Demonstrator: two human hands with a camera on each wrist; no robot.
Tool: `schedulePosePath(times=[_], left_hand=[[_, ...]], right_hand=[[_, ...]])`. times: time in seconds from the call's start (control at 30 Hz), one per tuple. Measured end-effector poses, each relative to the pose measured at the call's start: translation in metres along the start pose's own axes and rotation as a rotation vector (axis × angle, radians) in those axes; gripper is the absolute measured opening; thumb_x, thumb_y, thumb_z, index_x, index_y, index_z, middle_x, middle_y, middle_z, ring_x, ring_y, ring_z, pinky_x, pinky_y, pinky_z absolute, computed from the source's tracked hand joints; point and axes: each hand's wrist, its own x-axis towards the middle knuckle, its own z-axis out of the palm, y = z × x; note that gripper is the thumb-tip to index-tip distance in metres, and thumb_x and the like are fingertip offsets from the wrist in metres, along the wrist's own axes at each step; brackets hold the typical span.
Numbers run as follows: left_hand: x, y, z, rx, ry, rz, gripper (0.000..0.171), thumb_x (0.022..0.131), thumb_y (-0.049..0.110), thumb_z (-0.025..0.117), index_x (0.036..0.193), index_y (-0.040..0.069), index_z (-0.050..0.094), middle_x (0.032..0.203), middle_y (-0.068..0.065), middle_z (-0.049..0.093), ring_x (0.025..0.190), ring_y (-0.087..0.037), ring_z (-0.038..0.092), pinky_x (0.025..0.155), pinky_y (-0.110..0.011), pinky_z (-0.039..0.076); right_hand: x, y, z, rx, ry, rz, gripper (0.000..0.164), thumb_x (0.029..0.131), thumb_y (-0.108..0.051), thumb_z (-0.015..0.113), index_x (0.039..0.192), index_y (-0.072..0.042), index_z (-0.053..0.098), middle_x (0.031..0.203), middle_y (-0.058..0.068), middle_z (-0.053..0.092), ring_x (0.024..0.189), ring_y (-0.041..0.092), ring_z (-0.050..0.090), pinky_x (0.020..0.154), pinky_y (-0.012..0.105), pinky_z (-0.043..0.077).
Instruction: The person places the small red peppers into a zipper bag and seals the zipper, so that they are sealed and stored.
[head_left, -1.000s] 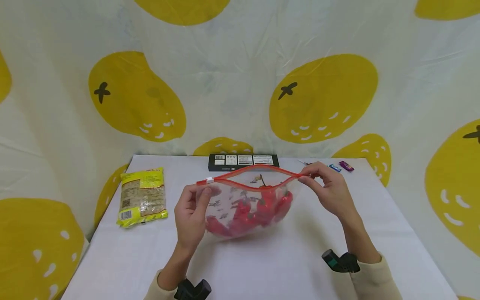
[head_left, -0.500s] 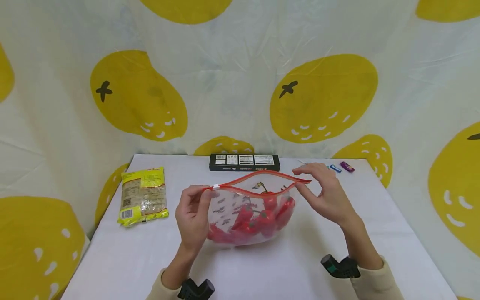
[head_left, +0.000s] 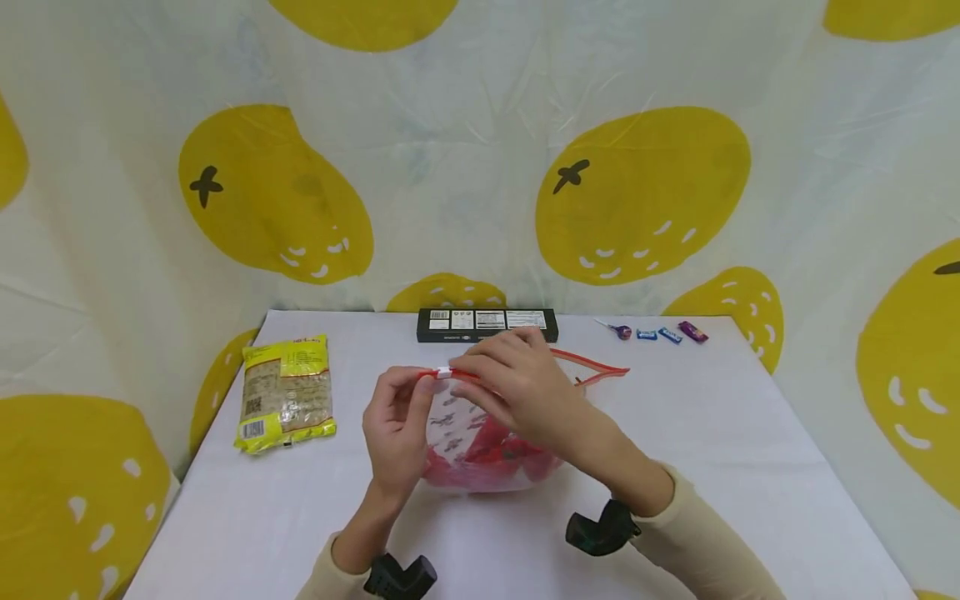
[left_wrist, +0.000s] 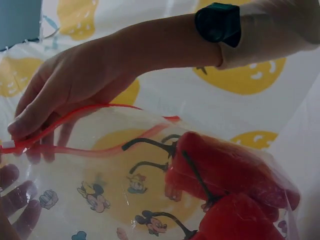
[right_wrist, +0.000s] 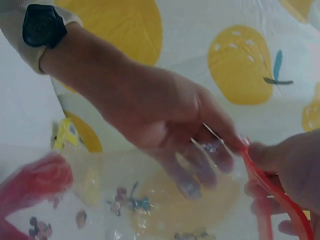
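A clear slider zip bag [head_left: 453, 429] with a red zip strip and printed cartoon figures holds several red peppers [left_wrist: 235, 217] with dark green stems. My left hand [head_left: 397, 425] pinches the bag's left top corner between thumb and fingers. Beside it, the white slider [head_left: 443, 372] sits on the strip near that corner. My right hand [head_left: 532, 392] reaches across the front of the bag and pinches the strip at the slider, thumb on one side and fingertips on the other. To the right of the slider the bag's mouth [left_wrist: 95, 150] gapes; my right hand hides part of it in the head view.
A yellow packet [head_left: 285, 396] with a see-through middle lies on the left of the white table [head_left: 720, 433]. A black box [head_left: 487, 325] lies at the back. A lollipop [head_left: 622, 332], blue-wrapped sweets [head_left: 647, 335] and a purple-wrapped sweet [head_left: 693, 332] lie at the back right.
My right hand has let go of the bag's right corner and moved left to the slider. The bag has lowered slightly, and my left hand still grips its left corner.
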Motion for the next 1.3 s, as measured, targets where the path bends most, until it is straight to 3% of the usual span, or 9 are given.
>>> schedulePosePath(times=[0.23,0.5,0.77,1.1,1.2,1.3], left_hand=[[-0.002,0.001,-0.001,-0.026,-0.014,0.055,0.014,0.09,-0.009,0.052,0.104,-0.008,0.054,0.095,-0.011,0.059,0.088,-0.012,0.061,0.079,-0.018,0.052],[-0.002,0.005,0.003,0.001,0.03,0.104,0.007,0.086,-0.013,0.053,0.093,-0.01,0.054,0.088,-0.01,0.057,0.084,-0.016,0.057,0.076,-0.017,0.051],[0.003,0.014,0.006,0.067,0.103,-0.007,0.007,0.091,0.001,0.054,0.093,-0.006,0.054,0.087,-0.007,0.058,0.082,-0.015,0.057,0.074,-0.019,0.05],[0.018,0.013,-0.012,0.07,0.148,-0.056,0.013,0.093,0.005,0.052,0.095,-0.008,0.053,0.085,-0.004,0.058,0.078,-0.017,0.057,0.073,-0.02,0.048],[0.024,0.011,-0.02,0.045,0.181,-0.105,0.019,0.094,0.01,0.052,0.097,-0.008,0.052,0.085,-0.004,0.058,0.078,-0.018,0.057,0.074,-0.021,0.048],[0.03,0.009,-0.027,0.033,0.206,-0.165,0.022,0.094,0.017,0.053,0.099,-0.004,0.052,0.086,-0.003,0.058,0.079,-0.018,0.058,0.076,-0.021,0.048]], right_hand=[[0.012,-0.013,0.009,-0.018,0.013,-0.068,0.016,0.087,-0.028,0.065,0.096,-0.014,0.069,0.088,-0.005,0.065,0.086,0.012,0.059,0.074,0.026,0.041],[0.011,-0.016,0.006,-0.091,-0.011,-0.086,0.01,0.09,-0.027,0.061,0.094,-0.018,0.066,0.085,-0.009,0.063,0.082,0.012,0.057,0.069,0.026,0.039],[-0.003,-0.005,-0.007,-0.114,-0.06,-0.046,0.011,0.09,-0.027,0.062,0.093,-0.018,0.066,0.086,-0.007,0.064,0.082,0.013,0.058,0.067,0.025,0.041],[-0.051,0.033,-0.038,-0.129,-0.152,0.077,0.013,0.085,-0.025,0.068,0.097,-0.018,0.066,0.089,-0.006,0.065,0.085,0.012,0.058,0.072,0.028,0.048],[-0.065,0.046,-0.047,-0.146,-0.14,0.105,0.014,0.089,-0.029,0.063,0.096,-0.017,0.067,0.086,-0.005,0.064,0.082,0.011,0.057,0.071,0.029,0.05],[-0.078,0.058,-0.053,-0.151,-0.12,0.125,0.027,0.095,-0.039,0.051,0.095,-0.017,0.067,0.082,-0.006,0.063,0.078,0.009,0.055,0.068,0.029,0.052]])
